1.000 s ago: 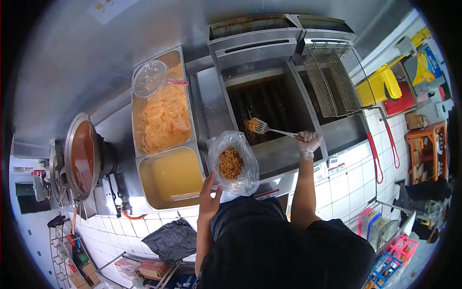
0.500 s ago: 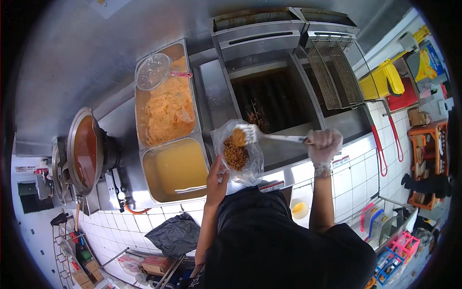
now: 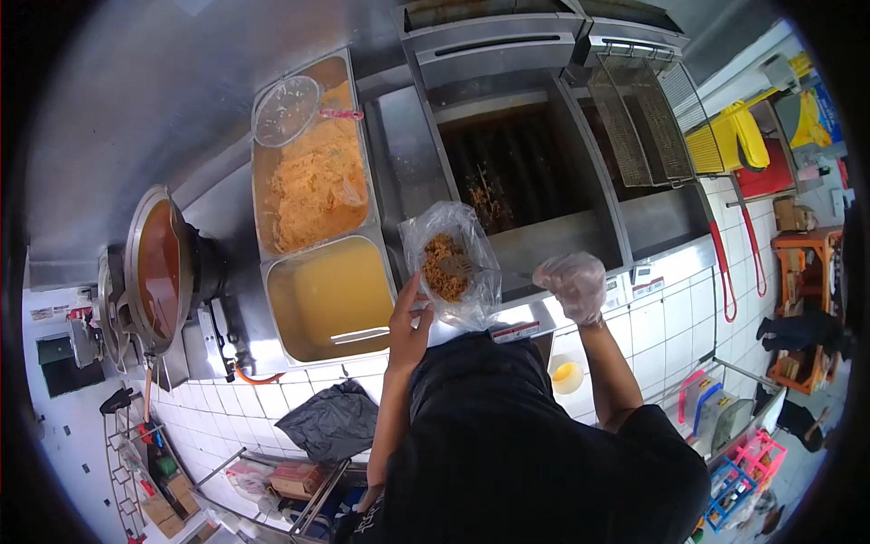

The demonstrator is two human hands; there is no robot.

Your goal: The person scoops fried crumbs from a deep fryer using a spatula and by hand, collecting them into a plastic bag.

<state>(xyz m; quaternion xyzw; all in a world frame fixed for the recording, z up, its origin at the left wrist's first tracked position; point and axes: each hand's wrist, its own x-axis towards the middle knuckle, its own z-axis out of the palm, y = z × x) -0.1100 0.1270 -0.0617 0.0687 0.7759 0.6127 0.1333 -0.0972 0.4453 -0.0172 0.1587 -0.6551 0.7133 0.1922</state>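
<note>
My left hand (image 3: 410,328) grips the left edge of a clear plastic bag (image 3: 483,295). Brown fried crumbs (image 3: 442,288) fill part of the bag, which lies open at the front of the fryer. In a clear plastic glove, my right hand (image 3: 575,281) is closed round the handle of a slotted spatula (image 3: 459,266). The spatula's head dips into the bag and rests among the crumbs. Behind the bag is a fryer vat (image 3: 530,168) of dark oil with a few crumbs floating near its left side.
Left of the bag stand a pan of orange-tinted breading flour (image 3: 317,195) with a strainer (image 3: 286,111) on it, and a pan of yellow liquid (image 3: 322,304). A pot of reddish-brown liquid (image 3: 159,267) sits farther left. Wire fry baskets (image 3: 643,118) hang at right, red handles jutting forward.
The spatula has come down from above the bag into the crumbs, its load no longer distinct. My right hand has moved slightly left and lower. My left hand stays at the bag.
</note>
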